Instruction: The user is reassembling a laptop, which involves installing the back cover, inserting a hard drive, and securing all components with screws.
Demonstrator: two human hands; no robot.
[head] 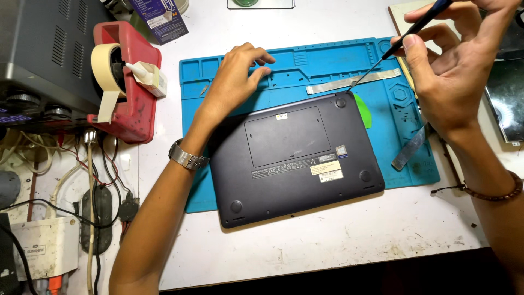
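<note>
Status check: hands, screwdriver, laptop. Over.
Left hand fingertips down on blue mat, empty. Right hand pinches screwdriver, tip at laptop far edge, laptop bottom up. Green pick beside that corner.

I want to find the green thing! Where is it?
In the head view, the green pick lies on the blue mat, tucked against the upside-down laptop at its far right corner, just below the screwdriver tip.
</note>
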